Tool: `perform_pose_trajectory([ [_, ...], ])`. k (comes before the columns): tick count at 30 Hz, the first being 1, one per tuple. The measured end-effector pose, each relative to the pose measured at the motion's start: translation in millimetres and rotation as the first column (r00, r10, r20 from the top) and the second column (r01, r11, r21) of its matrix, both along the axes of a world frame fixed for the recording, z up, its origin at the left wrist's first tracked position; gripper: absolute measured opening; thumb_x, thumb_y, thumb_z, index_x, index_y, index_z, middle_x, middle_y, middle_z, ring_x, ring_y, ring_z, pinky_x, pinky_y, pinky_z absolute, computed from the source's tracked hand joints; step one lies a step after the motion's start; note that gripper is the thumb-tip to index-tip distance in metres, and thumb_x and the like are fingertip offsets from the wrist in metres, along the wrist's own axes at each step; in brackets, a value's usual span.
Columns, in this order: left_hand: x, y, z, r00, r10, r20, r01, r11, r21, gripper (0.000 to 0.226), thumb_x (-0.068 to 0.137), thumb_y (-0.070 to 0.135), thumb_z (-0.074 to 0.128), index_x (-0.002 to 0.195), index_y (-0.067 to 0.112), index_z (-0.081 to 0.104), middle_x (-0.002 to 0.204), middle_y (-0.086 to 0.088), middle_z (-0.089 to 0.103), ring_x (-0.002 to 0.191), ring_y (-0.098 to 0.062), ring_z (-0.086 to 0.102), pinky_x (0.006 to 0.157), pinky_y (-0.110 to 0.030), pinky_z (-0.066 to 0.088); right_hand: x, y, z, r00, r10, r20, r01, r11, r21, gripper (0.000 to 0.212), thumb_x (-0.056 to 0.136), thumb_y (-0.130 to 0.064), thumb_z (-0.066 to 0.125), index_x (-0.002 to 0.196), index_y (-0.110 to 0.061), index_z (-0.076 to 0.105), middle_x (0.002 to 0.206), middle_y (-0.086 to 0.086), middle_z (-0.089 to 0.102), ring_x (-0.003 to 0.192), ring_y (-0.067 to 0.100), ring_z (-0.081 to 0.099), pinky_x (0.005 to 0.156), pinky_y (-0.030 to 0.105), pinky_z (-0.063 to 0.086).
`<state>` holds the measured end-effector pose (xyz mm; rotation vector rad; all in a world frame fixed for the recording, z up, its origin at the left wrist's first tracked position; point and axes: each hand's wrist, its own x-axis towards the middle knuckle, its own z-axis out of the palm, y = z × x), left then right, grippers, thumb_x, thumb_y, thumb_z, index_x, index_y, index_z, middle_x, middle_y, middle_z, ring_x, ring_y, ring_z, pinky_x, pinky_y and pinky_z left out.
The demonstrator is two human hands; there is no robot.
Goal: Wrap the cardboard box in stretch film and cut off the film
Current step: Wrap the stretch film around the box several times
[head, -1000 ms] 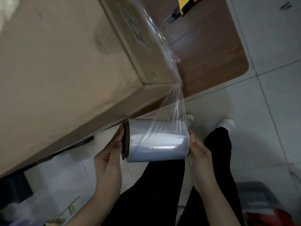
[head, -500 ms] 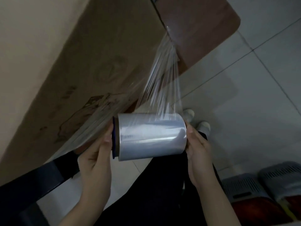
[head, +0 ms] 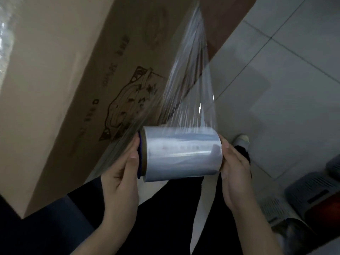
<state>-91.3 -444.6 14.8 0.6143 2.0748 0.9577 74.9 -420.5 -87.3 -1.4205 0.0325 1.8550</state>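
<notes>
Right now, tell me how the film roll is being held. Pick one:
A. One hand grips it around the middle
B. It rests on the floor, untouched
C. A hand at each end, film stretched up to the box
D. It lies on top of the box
C: the left hand and right hand cap the ends of the film roll, with film pulled taut toward the cardboard box.

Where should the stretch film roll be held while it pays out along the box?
By its two flat ends, one hand from each side, as the left hand and right hand do: the stretch film roll lies crosswise, and film leaves its curved face toward the cardboard box.
</notes>
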Motion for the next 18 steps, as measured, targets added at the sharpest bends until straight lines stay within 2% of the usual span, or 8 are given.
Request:
perform_pose_trajectory([
  [2, -9.5, -13.2, 1.8, 0.999, -0.028, -0.019, 0.028, 0.999, 0.033, 0.044, 0.08, 0.038, 0.055, 0.117, 0.017, 0.066, 0.125, 0.009, 0.066, 0.123, -0.009, 0.056, 0.112, -0.046, 0.035, -10.4, -16.0, 1.9, 0.999, -0.029, -0.028, 0.029, 1.0, -0.004, 0.033, 0.098, -0.019, 0.048, 0.122, -0.006, 0.065, 0.107, -0.001, 0.076, 0.096, 0.007, 0.071, 0.079, 0.019, 0.056],
  [5, -19.1, -34.6, 3.6, 0.998, -0.06, -0.03, 0.062, 0.997, 0.054, 0.036, 0.084, 0.034, 0.054, 0.114, 0.019, 0.067, 0.122, 0.009, 0.067, 0.122, -0.009, 0.057, 0.112, -0.045, 0.036, -19.6, -34.6, 5.1, 0.999, -0.024, -0.038, 0.024, 1.0, 0.003, 0.033, 0.098, -0.02, 0.047, 0.122, -0.007, 0.066, 0.114, 0.006, 0.073, 0.105, 0.014, 0.068, 0.092, 0.027, 0.054],
  [8, -28.1, -60.1, 2.8, 0.996, -0.076, -0.035, 0.079, 0.993, 0.087, 0.037, 0.081, 0.038, 0.054, 0.111, 0.022, 0.07, 0.122, 0.006, 0.068, 0.123, -0.011, 0.057, 0.111, -0.043, 0.036, -22.4, -56.6, 6.7, 1.0, -0.016, -0.027, 0.016, 1.0, 0.017, 0.032, 0.099, -0.022, 0.048, 0.121, -0.011, 0.068, 0.113, 0.004, 0.074, 0.105, 0.015, 0.068, 0.092, 0.028, 0.054],
  [12, -36.1, -90.1, 4.7, 0.995, -0.1, 0.011, 0.098, 0.987, 0.128, 0.035, 0.078, 0.04, 0.055, 0.106, 0.025, 0.072, 0.116, 0.016, 0.069, 0.121, -0.007, 0.057, 0.101, -0.02, 0.043, -31.5, -95.0, 8.3, 0.999, -0.051, -0.006, 0.051, 0.999, 0.019, 0.032, 0.098, -0.021, 0.048, 0.122, -0.01, 0.066, 0.103, -0.003, 0.076, 0.097, 0.008, 0.07, 0.077, 0.018, 0.056],
  [14, -45.7, -105.9, 5.8, 0.991, -0.133, 0.023, 0.129, 0.984, 0.123, 0.038, 0.078, 0.041, 0.055, 0.108, 0.024, 0.071, 0.116, 0.017, 0.069, 0.12, -0.005, 0.057, 0.098, -0.015, 0.042, -42.4, -115.7, 8.9, 0.998, -0.059, 0.013, 0.059, 0.998, -0.002, 0.034, 0.098, -0.023, 0.049, 0.123, -0.009, 0.066, 0.112, 0.003, 0.074, 0.106, 0.014, 0.068, 0.086, 0.022, 0.056],
  [16, -62.4, -121.2, 6.2, 0.987, -0.155, 0.037, 0.15, 0.983, 0.108, 0.037, 0.08, 0.04, 0.056, 0.11, 0.024, 0.071, 0.118, 0.013, 0.069, 0.121, -0.007, 0.057, 0.1, -0.016, 0.042, -56.1, -136.0, 9.5, 0.997, -0.068, 0.029, 0.068, 0.998, -0.008, 0.034, 0.098, -0.024, 0.049, 0.124, -0.008, 0.066, 0.118, 0.007, 0.072, 0.113, 0.02, 0.065, 0.096, 0.031, 0.052],
  [18, -80.5, -134.1, 8.0, 0.984, -0.181, 0.011, 0.179, 0.98, 0.086, 0.031, 0.088, 0.03, 0.056, 0.113, 0.018, 0.069, 0.119, 0.006, 0.069, 0.122, -0.01, 0.057, 0.097, -0.01, 0.041, -73.6, -154.5, 11.8, 0.996, -0.076, 0.037, 0.076, 0.997, 0.001, 0.034, 0.098, -0.024, 0.049, 0.123, -0.008, 0.066, 0.119, 0.009, 0.071, 0.114, 0.022, 0.065, 0.096, 0.033, 0.052],
])
